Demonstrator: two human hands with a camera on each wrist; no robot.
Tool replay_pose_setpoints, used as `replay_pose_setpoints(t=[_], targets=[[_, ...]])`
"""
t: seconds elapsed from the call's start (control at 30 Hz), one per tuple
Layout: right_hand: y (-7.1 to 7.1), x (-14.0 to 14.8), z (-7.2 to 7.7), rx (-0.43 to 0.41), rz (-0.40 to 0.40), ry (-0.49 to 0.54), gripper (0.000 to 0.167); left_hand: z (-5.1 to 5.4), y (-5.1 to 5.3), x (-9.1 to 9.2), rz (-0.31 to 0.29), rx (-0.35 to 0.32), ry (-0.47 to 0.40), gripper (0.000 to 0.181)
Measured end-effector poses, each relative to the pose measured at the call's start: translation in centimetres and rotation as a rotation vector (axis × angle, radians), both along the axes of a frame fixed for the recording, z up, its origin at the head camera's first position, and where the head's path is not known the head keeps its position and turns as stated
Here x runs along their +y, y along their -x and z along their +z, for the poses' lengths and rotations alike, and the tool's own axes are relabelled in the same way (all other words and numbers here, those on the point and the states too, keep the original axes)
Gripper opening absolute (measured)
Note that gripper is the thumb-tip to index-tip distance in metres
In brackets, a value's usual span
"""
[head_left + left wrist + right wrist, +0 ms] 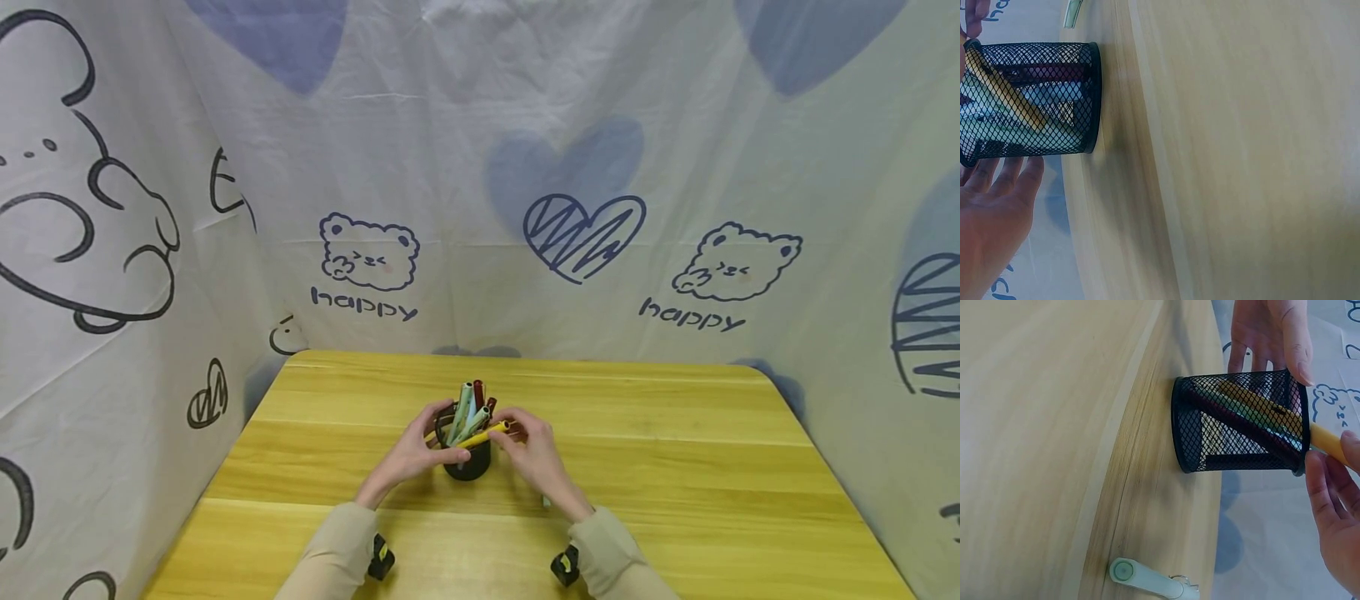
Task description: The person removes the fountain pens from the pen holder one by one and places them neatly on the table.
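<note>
A black mesh pen holder [467, 467] stands upright on the table, with several pens in it, among them pale green pens [462, 410] and a dark red pen [478, 392]. My left hand [415, 451] grips the holder near its rim, thumb in front and fingers round the far side. With my right hand [534, 450] I pinch the upper end of a yellow pen [1327, 442], which leans over the rim. Its lower part shows through the mesh inside the holder. In the left wrist view the holder [1035, 100] hides part of the left fingers [1027, 178].
On the wooden table [675, 467], a small pale green stick-shaped object [1147, 579] with a metal ring at one end lies near my right wrist. White printed cloth [450, 167] hangs behind the table and along its sides.
</note>
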State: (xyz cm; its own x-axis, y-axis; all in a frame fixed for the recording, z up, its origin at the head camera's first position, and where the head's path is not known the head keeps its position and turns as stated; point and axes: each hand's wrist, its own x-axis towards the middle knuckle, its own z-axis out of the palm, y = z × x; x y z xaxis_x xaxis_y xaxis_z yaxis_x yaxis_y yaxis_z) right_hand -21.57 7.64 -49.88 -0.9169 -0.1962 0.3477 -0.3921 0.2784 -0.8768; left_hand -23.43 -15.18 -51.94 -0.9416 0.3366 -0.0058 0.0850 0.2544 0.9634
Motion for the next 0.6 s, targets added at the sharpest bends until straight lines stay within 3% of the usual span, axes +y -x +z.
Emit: replay_pose_setpoints(t=[0.13, 0.37, 0.6], targets=[[-0.3, 0.2, 0.0, -0.013, -0.027, 0.070, 0.016, -0.1, 0.0, 0.0, 0.001, 0.005, 0.006, 0.094], [-0.6, 0.7, -0.3, 0.051, -0.048, 0.189, 0.018, -0.1, 0.1, 0.0, -0.005, 0.010, 0.003, 0.095], [-0.9, 1.3, -0.3, -0.020, -0.042, 0.321, 0.020, -0.1, 0.1, 0.0, 0.002, 0.005, 0.004, 0.097]])
